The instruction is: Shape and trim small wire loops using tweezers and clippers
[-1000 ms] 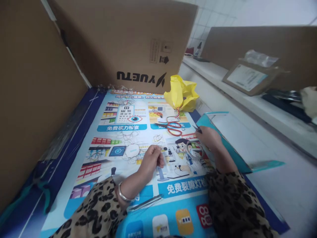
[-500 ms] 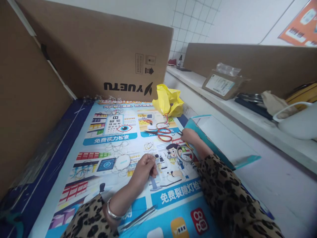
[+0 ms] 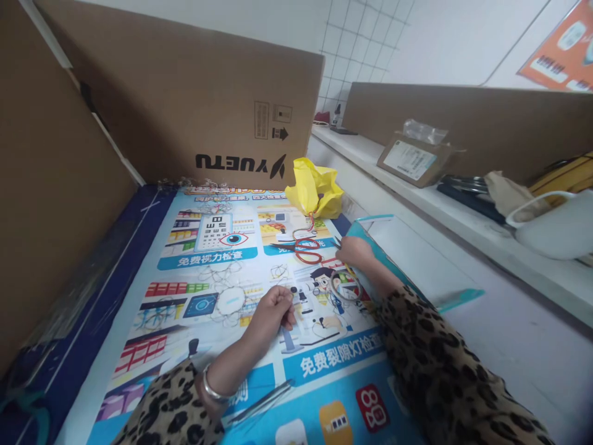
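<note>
My left hand (image 3: 272, 307) rests on a colourful printed poster (image 3: 222, 296) with its fingers curled in a loose pinch; what it holds is too small to make out. My right hand (image 3: 354, 250) lies further right on the poster, fingers closed round a small dark tool that pokes out toward the red-handled scissors (image 3: 303, 245). A ring of clear tape (image 3: 345, 285) sits just below my right wrist. Thin wire loops (image 3: 231, 300) lie scattered on the poster left of my left hand. Both arms wear leopard-print sleeves.
Cardboard panels (image 3: 185, 111) wall the table at the left and back. A yellow plastic bag (image 3: 315, 185) sits at the back, metal tweezers (image 3: 264, 402) near my left wrist, a teal folder (image 3: 417, 272) at the right. A ledge holds a cardboard box (image 3: 414, 157).
The view has tilted up and to the right since a second ago. Both hands stay nearly where they were on the poster, the right hand still beside the scissors.
</note>
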The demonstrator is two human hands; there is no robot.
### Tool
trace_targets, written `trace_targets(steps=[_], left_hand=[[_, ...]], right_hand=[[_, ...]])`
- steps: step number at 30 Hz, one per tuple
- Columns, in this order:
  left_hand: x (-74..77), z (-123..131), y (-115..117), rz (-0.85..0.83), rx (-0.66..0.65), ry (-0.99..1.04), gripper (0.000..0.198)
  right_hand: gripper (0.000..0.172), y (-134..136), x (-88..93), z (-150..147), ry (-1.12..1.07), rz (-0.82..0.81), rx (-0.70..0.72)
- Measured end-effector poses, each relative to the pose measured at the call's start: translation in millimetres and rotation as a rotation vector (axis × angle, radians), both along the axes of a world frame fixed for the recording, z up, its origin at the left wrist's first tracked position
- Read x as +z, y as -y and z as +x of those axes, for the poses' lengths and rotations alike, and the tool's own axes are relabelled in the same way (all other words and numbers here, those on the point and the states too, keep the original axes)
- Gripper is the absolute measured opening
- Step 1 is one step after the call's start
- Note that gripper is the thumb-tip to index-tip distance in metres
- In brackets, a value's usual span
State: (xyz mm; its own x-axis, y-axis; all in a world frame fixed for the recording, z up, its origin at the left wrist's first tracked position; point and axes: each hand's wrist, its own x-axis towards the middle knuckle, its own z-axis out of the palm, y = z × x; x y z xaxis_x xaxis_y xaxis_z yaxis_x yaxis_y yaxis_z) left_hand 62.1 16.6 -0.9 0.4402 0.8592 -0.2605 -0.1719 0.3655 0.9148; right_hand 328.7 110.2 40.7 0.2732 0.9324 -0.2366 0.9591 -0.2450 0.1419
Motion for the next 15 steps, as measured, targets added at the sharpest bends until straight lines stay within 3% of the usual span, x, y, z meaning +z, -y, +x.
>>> trace_targets(steps=[9, 15], left_hand=[[-3.2, 0.8, -1.1, 0.009, -0.021, 0.005, 0.023], [-4.6, -0.1, -1.3, 0.019, -0.036, 0.009, 0.023]], right_hand=[[0.020, 16.9, 21.7, -1.7, -0.122, 0.146, 0.105], [0.019, 20.5, 29.1, -3.2, -0.108, 0.095, 0.156]])
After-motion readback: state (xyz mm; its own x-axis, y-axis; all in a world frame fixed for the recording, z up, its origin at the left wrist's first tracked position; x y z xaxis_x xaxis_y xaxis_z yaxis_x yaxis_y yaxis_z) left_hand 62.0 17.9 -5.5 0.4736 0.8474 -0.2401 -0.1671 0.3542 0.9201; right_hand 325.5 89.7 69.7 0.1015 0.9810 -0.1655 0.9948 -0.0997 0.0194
